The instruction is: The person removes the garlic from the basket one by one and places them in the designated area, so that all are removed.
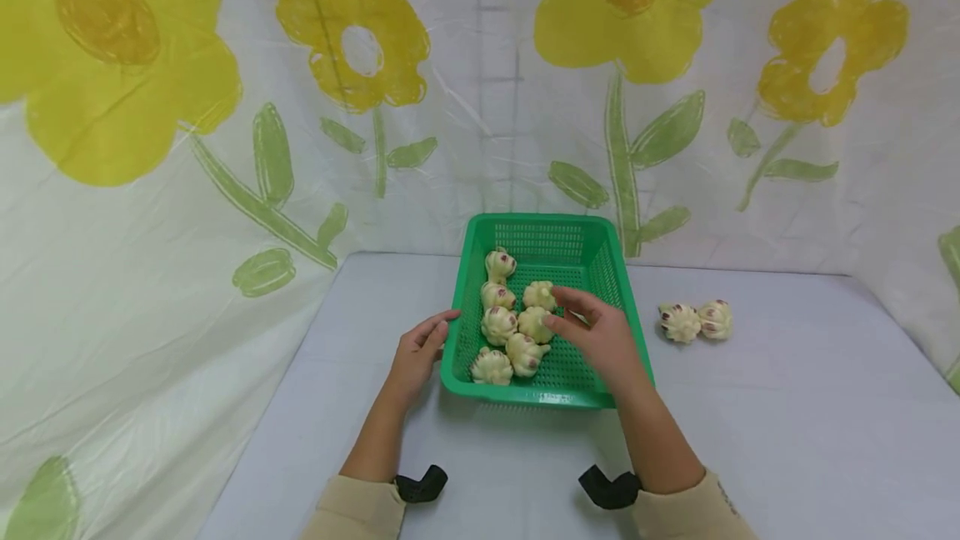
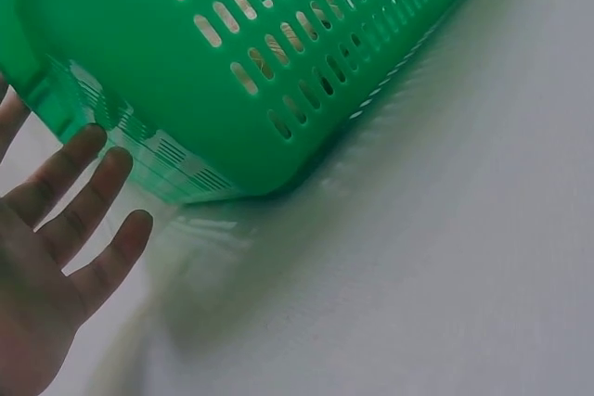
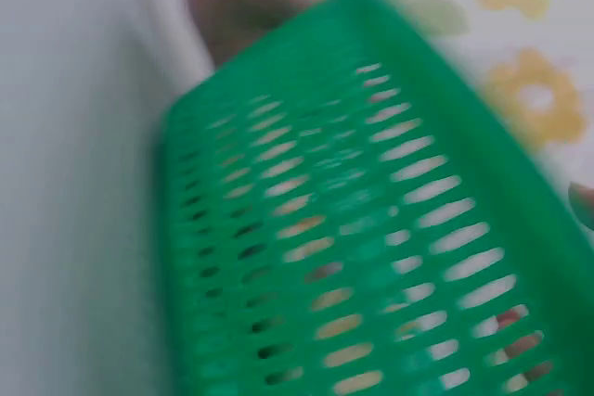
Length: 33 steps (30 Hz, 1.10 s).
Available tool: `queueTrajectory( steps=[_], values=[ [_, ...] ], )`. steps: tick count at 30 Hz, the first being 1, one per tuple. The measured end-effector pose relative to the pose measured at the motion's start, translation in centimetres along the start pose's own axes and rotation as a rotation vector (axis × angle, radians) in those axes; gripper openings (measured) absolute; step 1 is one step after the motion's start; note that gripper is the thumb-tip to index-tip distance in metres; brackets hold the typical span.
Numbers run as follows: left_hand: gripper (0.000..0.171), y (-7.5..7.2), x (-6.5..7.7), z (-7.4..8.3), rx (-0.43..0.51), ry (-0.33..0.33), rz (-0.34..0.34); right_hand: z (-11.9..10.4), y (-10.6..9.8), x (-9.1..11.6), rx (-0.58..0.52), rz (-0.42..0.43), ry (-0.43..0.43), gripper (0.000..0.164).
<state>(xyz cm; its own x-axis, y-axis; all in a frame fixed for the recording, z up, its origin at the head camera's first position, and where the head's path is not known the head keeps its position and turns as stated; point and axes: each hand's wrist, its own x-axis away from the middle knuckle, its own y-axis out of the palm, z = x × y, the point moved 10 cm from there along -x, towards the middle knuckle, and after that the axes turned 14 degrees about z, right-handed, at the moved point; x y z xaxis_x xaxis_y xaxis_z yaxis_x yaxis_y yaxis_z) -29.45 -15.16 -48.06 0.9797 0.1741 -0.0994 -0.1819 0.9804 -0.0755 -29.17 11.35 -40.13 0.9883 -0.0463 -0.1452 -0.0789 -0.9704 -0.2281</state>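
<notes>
A green plastic basket [image 1: 534, 397] holds several pale garlic bulbs [image 1: 499, 325] with purplish marks, mostly along its left side. My left hand [image 1: 417, 354] is at the basket's left rim; in the left wrist view its fingers [image 2: 91, 201] are spread and fairly straight beside the green wall. Over the inside of the basket, my right hand [image 1: 600, 336] has thumb and forefinger apart, their tips right beside two garlic bulbs, one bulb [image 1: 537, 295] behind the other. The right wrist view is blurred and mostly filled by the slotted basket wall [image 3: 371, 192].
Two more garlic bulbs [image 1: 696, 322] lie together on the white table [image 1: 780, 407] to the right of the basket. Behind the table hangs a white curtain [image 1: 450, 157] with yellow flowers. Black wrist bands [image 1: 422, 484] sit near both sleeves.
</notes>
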Motion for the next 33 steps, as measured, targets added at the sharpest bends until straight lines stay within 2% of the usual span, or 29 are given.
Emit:
queueTrajectory(
  steps=[4, 8, 15, 20, 23, 27, 29, 33],
  values=[
    [0.038, -0.1, -0.2, -0.1, -0.017, 0.017, 0.008, 0.4, 0.9, -0.1, 0.161, 0.007, -0.066, 0.052],
    [0.037, -0.2, -0.3, -0.2, -0.026, 0.006, 0.018, 0.3, 1.3, 0.1, 0.277, 0.011, -0.123, 0.051],
    [0.042, -0.4, -0.3, -0.1, -0.034, -0.032, 0.031, 1.0, 3.2, 0.6, 0.473, -0.102, -0.135, 0.053],
    [0.049, -0.3, -0.5, 0.1, -0.012, -0.069, 0.014, 1.6, 4.0, 0.8, 0.549, -0.159, -0.126, 0.049],
    [0.055, -0.2, -0.7, -0.2, 0.019, -0.125, 0.001, 1.9, 4.3, 0.9, 0.562, -0.18, -0.127, 0.048],
    [0.047, -0.4, -1.0, -0.7, 0.022, -0.186, 0.021, 2.0, 4.8, 0.8, 0.589, -0.203, -0.141, 0.047],
    [0.041, -0.6, -1.1, -0.8, 0.003, -0.197, 0.037, 2.0, 5.0, 0.7, 0.615, -0.211, -0.154, 0.046],
    [0.039, -0.6, -1.1, -0.8, -0.036, -0.211, 0.041, 1.9, 5.2, 0.8, 0.644, -0.229, -0.176, 0.046]
  ],
)
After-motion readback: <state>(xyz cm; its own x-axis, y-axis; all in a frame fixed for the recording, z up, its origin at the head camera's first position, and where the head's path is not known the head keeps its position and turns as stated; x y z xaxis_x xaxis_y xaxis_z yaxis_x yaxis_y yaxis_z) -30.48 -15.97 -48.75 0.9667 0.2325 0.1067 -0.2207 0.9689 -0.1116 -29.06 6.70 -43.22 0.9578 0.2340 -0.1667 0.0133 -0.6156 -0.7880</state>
